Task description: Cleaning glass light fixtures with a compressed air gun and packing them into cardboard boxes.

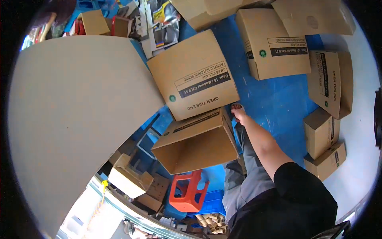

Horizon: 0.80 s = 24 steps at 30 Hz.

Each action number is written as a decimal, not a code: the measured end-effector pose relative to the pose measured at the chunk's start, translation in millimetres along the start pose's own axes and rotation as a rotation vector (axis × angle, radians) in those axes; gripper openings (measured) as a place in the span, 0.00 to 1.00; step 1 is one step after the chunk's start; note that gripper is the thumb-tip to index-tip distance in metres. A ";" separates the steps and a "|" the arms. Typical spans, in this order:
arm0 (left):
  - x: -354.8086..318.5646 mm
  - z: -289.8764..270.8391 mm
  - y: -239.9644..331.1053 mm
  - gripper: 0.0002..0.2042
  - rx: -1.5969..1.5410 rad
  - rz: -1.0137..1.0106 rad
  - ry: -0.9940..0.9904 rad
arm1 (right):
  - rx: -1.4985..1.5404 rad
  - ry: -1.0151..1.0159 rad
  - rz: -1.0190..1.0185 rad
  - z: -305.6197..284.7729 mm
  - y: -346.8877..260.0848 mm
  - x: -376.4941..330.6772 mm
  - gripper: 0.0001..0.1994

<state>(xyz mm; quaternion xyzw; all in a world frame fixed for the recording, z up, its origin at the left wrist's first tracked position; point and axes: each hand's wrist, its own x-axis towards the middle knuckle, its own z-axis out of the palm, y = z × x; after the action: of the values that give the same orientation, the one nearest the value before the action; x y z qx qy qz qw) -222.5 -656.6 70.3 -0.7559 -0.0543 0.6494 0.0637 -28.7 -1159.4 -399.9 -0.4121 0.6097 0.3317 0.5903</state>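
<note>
The floor is blue (274,107), maybe plastic pallets or mats, and many brown cardboard boxes lie on it. At the right the ground turns pale grey.

In the middle stands an open cardboard box (197,145), tilted, with its mouth facing down toward the camera and the inside empty as far as it shows. Its top flap (193,75), with a printed label, is folded up and back. The right hand (238,111) rests on the upper right corner of this box, at the edge where the flap meets the wall. The fingers curl over the edge, so the hand seems closed on the cardboard, but whether it grips firmly I cannot tell. The right arm is stretched almost straight from a black sleeve (302,199). The left hand is not visible.

I judge the box as light and rather stiff, but the walls can bend if one presses them in the middle. Better places to hold it are the corners and folded edges.

A very large pale cardboard sheet (75,119) covers the left side, close to the camera. Below the box there is an orange plastic stool (187,191) and some cardboard tubes (213,223). More closed boxes (274,44) lie further back and at the right (320,131).
</note>
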 end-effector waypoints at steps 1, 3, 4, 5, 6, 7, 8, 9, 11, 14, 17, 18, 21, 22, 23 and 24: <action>5.7 3.7 5.5 0.13 -0.026 0.003 -0.021 | -0.009 0.012 -0.001 -2.8 -3.5 1.9 0.18; 22.6 16.4 14.2 0.13 -0.080 0.009 -0.061 | 0.179 -0.058 -0.076 -8.1 -9.2 12.1 0.15; 29.7 23.3 18.1 0.13 -0.108 0.008 -0.080 | 0.166 -0.060 -0.069 -10.5 -13.5 18.6 0.12; 34.0 30.0 20.9 0.13 -0.135 0.005 -0.103 | 0.154 -0.053 -0.066 -9.6 -15.5 24.6 0.12; 37.1 36.8 23.4 0.13 -0.163 -0.001 -0.125 | 0.168 -0.030 -0.090 -7.5 -18.3 31.1 0.11; 39.3 43.5 25.4 0.13 -0.191 -0.009 -0.145 | 0.182 -0.010 -0.115 -5.5 -21.7 37.6 0.10; 41.2 50.4 28.3 0.13 -0.221 -0.014 -0.166 | 0.294 0.002 -0.118 -4.2 -25.0 46.5 0.09; 42.8 57.0 31.2 0.13 -0.250 -0.019 -0.185 | 0.281 0.004 -0.119 -6.6 -28.1 54.0 0.09; 36.1 73.4 34.2 0.13 -0.314 -0.043 -0.222 | 0.776 -0.047 -0.127 -6.4 -30.5 61.6 0.10; 21.2 91.1 39.9 0.13 -0.408 -0.074 -0.267 | 0.880 -0.062 -0.091 -22.8 -28.3 58.2 0.11; -5.6 100.0 37.1 0.13 -0.499 -0.127 -0.281 | 0.886 -0.135 -0.174 -17.4 -42.8 20.2 0.12; -14.0 102.4 39.7 0.13 -0.535 -0.144 -0.277 | 0.708 -0.213 -0.252 -13.3 -57.4 -1.0 0.12; -17.1 112.0 58.2 0.13 -0.640 -0.135 -0.258 | 0.468 -0.344 -0.373 -15.5 -83.0 -52.1 0.14; -17.3 117.4 64.8 0.13 -0.678 -0.129 -0.248 | 0.436 -0.360 -0.475 -14.8 -85.5 -69.7 0.15; -15.4 118.2 71.3 0.13 -0.712 -0.114 -0.241 | 0.407 -0.368 -0.582 -17.1 -94.1 -84.8 0.16; -17.1 121.6 73.4 0.13 -0.743 -0.101 -0.236 | 0.398 -0.365 -0.616 -23.3 -105.9 -96.5 0.17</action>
<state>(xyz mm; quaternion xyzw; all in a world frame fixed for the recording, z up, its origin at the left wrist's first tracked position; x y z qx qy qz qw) -345.3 -728.7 56.6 -0.6441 -0.3298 0.6638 -0.1892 52.1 -1216.1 -293.4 -0.3877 0.3953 0.0827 0.8286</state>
